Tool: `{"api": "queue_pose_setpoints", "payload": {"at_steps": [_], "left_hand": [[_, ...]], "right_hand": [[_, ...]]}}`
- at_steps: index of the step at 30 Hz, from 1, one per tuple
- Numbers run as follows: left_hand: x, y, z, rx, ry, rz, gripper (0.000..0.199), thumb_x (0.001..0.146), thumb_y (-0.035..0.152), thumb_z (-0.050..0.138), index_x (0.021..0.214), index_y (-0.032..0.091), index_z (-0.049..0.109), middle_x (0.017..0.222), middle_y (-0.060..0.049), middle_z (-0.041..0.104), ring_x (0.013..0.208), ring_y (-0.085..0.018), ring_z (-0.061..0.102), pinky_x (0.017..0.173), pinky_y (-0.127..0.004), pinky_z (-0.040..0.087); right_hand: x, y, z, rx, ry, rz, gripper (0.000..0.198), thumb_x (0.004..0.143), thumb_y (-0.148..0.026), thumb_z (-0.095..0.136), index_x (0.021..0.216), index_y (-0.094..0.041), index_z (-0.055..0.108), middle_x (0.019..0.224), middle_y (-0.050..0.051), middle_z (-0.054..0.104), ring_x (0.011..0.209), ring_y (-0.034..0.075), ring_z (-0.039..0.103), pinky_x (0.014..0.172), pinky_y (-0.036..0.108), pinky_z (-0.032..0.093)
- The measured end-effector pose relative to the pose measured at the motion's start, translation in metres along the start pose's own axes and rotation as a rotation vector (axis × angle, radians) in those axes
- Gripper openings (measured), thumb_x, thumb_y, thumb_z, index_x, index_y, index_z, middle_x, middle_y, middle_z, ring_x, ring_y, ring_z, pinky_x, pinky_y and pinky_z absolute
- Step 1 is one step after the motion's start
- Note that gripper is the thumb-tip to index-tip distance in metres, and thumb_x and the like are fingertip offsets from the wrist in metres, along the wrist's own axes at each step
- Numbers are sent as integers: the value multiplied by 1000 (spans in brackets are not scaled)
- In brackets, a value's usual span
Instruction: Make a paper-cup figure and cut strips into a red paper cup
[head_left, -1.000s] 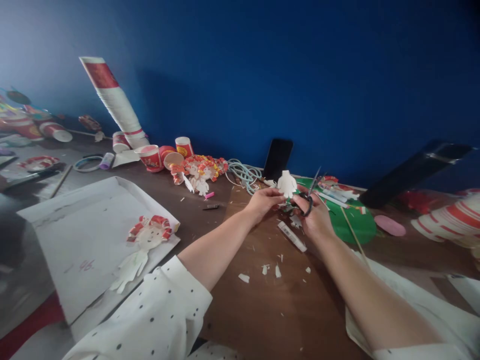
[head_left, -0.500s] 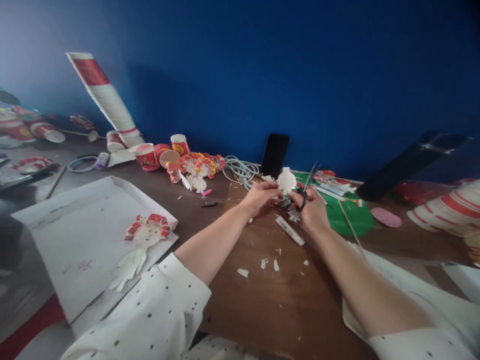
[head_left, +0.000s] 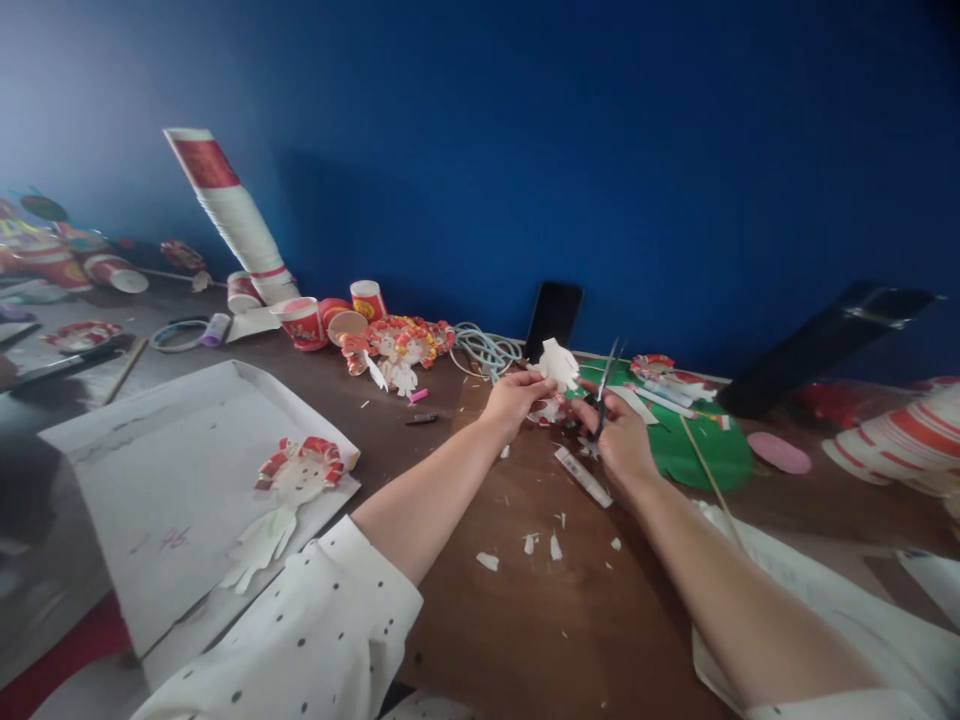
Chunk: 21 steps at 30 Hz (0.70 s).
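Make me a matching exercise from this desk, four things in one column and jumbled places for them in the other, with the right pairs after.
1. scissors
2. white paper cutout
3. phone
4. pink oval

A. against the blue wall
B. in the right hand
C. just right of the green sheet
D. in the left hand

Pairs: 1-B, 2-D, 3-A, 4-C

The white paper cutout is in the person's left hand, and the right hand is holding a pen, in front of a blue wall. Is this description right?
Not quite: the right hand holds scissors, not a pen, as the head view shows. The white paper cutout is in the left hand, in front of a blue wall.
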<state>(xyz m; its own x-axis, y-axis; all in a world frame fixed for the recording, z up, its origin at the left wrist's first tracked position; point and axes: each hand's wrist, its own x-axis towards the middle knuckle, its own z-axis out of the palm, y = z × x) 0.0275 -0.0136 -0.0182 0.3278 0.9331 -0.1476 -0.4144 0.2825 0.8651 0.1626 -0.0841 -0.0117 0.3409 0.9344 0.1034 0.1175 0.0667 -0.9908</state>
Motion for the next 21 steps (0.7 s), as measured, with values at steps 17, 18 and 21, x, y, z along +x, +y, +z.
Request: {"api": "queue_pose_setpoints", "payload": {"at_steps": [17,18,21], "left_hand": [[-1,0,-1,78,33,40,19,66,25,77,74,12,64,64,-3,64,54,-9,59,47,-18,43],[-1,0,-2,96,37,44,18,67,24,76,74,13,64,64,-3,64,53,-9,58,46,-18,43],[0,0,-2,152,43,62,14,69,23,74,73,13,64,65,-3,65,51,-8,56,45,-18,42]], "right_hand": [[23,0,-34,-281,33,64,41,54,-36,83,87,-22,63,69,5,70,52,22,63,36,28,43],[22,-2,-34,-291,20,77,39,54,-35,83,86,-22,64,69,5,70,51,22,63,35,28,42],[19,-14,-32,-332,23,111,38,54,-35,83,82,-22,61,68,6,70,48,22,62,33,27,39]]}}
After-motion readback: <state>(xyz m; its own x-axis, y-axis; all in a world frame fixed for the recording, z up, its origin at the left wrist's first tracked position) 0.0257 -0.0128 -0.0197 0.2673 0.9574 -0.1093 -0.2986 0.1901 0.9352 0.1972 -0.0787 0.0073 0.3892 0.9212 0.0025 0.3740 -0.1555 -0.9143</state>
